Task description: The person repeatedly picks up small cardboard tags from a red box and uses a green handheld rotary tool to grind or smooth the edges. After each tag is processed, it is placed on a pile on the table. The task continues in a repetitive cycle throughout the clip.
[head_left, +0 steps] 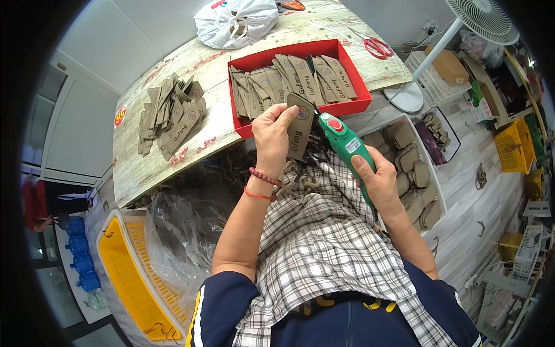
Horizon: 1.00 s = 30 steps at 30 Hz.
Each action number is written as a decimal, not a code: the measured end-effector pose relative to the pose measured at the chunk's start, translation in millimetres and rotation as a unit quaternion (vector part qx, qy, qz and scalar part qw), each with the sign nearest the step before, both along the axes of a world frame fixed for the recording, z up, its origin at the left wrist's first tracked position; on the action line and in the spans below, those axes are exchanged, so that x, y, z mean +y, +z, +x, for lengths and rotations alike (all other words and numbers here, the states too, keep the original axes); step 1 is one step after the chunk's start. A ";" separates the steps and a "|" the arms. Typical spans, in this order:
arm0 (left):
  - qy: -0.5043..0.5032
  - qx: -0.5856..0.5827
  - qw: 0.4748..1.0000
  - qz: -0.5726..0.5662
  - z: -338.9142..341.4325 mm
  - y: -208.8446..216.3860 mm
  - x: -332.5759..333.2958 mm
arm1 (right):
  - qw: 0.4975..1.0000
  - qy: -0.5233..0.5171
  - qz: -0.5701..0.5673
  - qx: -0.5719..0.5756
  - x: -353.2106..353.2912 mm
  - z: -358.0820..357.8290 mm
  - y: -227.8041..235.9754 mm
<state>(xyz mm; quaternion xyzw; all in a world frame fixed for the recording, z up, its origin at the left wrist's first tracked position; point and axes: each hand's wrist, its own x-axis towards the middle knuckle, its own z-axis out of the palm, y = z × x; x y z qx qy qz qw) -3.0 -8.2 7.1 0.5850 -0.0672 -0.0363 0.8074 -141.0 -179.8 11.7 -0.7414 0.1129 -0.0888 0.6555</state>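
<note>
Left of and below the left hand (269, 133), the front edge of the table (222, 87) slants up toward the red box (350, 108), whose near wall reaches that edge. A strip of tabletop lies between the box and the pile of brown pieces (176, 113) to the hand's left. Right of the right hand (378, 179), grey floor (468, 196) stretches past a white bin (435, 182).

The left forearm rises from below, thumb and fingers pinched on the upper part of one flat brown strip (298, 136), which stands nearly upright before the box. The right forearm reaches inward, fingers wrapped round a green power tool (346, 144), thumb along its side. Its dark tip points at the strip's right edge; whether they touch, I cannot tell.

Well below and left of the left hand sits a yellow basket (130, 283), a clear plastic bag (173, 231) beside it. Just ahead of both hands, the red box is packed with printed brown strips. Right of the right hand, the white bin holds rounded brown pieces in stacks.
</note>
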 end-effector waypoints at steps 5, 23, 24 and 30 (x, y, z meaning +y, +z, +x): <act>0.002 -0.037 0.998 0.055 9.5 -3.7 4.2 | 1.000 0.012 -0.010 0.006 -1.0 -0.8 1.3; -0.176 -0.032 0.962 0.208 24.2 20.3 48.2 | 0.999 0.021 0.026 -0.015 0.0 10.6 4.0; -0.144 -0.024 0.969 0.197 30.5 33.1 63.7 | 1.000 0.014 0.014 -0.011 -1.7 9.3 6.6; 0.064 -0.033 0.923 0.379 145.0 11.0 235.7 | 1.000 0.014 0.013 0.015 -8.1 4.1 1.1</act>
